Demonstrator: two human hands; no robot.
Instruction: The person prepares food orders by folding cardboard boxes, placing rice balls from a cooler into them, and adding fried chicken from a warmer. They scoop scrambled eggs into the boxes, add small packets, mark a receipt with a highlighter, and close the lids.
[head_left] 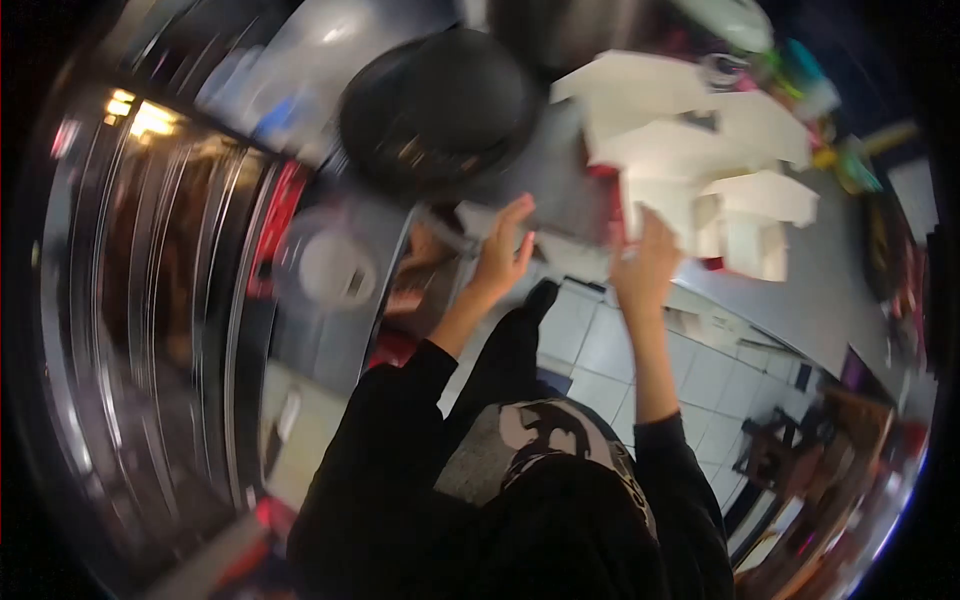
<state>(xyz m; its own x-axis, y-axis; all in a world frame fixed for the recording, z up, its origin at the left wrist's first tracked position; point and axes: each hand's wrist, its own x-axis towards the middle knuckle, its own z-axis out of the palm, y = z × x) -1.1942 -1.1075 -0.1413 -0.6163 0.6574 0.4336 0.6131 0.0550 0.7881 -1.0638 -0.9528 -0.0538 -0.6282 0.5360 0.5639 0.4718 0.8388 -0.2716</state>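
My left hand [503,250] is spread wide; I can't tell whether my right hand [648,262] grips the far-right boxes [675,155].

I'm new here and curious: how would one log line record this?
left hand: open, nothing seen held | right hand: open, near cartons, touch unclear | cartons: open, on counter

"How is the left hand [499,255]?"
"Open — fingers [514,210] extended, thumb [526,248] apart."
"And the right hand [648,265]?"
"Reaching forward too — forearm [653,365] bare, fingers [655,228] parted but blurred."
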